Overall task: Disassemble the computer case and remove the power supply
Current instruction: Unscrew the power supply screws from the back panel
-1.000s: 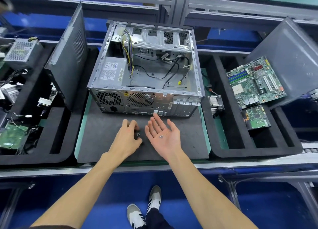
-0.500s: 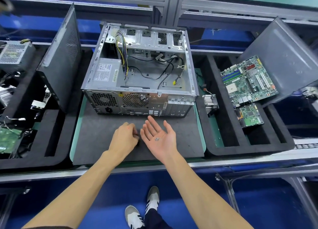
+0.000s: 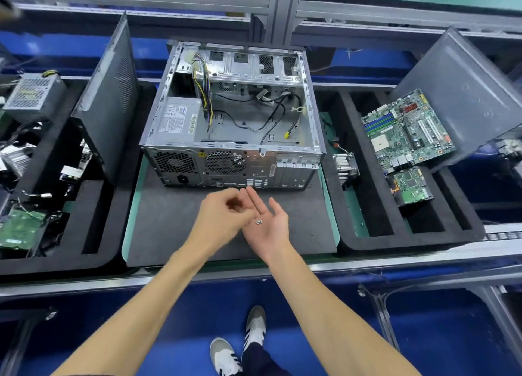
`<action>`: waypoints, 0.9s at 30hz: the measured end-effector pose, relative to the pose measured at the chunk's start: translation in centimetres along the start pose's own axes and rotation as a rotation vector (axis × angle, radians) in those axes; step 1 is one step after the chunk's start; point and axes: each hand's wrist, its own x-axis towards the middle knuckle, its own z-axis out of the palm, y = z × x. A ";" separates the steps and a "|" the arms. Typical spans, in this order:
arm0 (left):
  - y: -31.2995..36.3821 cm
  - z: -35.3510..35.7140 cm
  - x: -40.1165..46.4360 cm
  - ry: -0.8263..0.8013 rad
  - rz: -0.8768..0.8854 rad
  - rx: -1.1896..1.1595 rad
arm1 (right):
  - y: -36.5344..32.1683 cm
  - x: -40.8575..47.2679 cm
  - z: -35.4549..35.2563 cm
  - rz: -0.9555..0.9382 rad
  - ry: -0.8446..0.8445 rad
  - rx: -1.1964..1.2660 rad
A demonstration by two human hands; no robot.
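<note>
The open computer case (image 3: 310,104) lies on the grey mat (image 3: 169,226), its rear panel towards me. The silver power supply (image 3: 178,121) sits inside at the near left corner, with its coloured wire bundle running to the back. My right hand (image 3: 271,228) is held palm up in front of the case, fingers straight, with small silver screws (image 3: 259,221) lying loose on the palm. My left hand (image 3: 217,214) is right beside it, fingers curled and pinched together at the right palm's edge; it is blurred, so the small dark screw it pinches barely shows.
A black side panel (image 3: 110,98) leans in the left foam tray, with a loose power supply (image 3: 34,96) behind it. The right foam tray holds a motherboard (image 3: 406,130), a small green board (image 3: 411,186), a heatsink (image 3: 346,166) and a grey panel (image 3: 466,87).
My left hand has lifted off the mat, where it picked up a small dark screw, and moved right against my upturned right palm. The right hand has stayed put.
</note>
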 end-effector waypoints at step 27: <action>6.7 18.0 6.0 -0.259 0.145 0.137 | -24.8 -2.9 -9.0 -0.154 0.714 -1.417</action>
